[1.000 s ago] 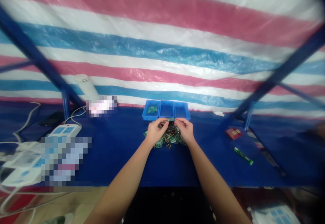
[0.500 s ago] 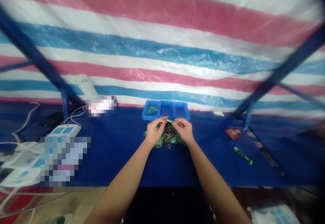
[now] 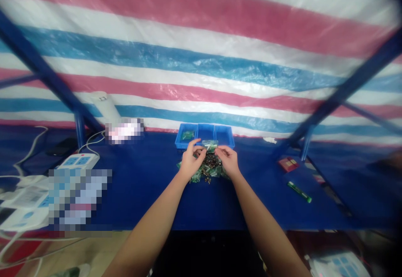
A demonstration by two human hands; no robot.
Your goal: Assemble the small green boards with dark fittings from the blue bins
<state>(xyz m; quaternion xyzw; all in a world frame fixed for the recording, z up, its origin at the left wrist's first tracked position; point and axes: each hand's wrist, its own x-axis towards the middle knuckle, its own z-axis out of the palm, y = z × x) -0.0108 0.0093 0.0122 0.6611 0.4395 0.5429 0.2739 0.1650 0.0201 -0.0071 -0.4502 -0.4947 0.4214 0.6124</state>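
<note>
My left hand [image 3: 190, 160] and my right hand [image 3: 228, 159] are raised together over a heap of small green bags and dark metal parts [image 3: 207, 170] on the blue table. Both hands pinch one small green bag [image 3: 210, 144], one at each end, and hold it just above the heap. Behind the hands stands a row of three blue bins [image 3: 204, 135]; the left bin holds a green bag [image 3: 188, 135], while the other two look bare from here.
White power strips [image 3: 78, 160] and cables lie at the left of the blue table [image 3: 147, 193]. A red box [image 3: 288, 164] and a green pen [image 3: 299, 192] lie at the right. Blue frame posts [image 3: 81, 128] rise on both sides before a striped tarpaulin.
The small green bag has turned between my fingers and now shows its flat face, slightly higher. My hands have stayed over the heap.
</note>
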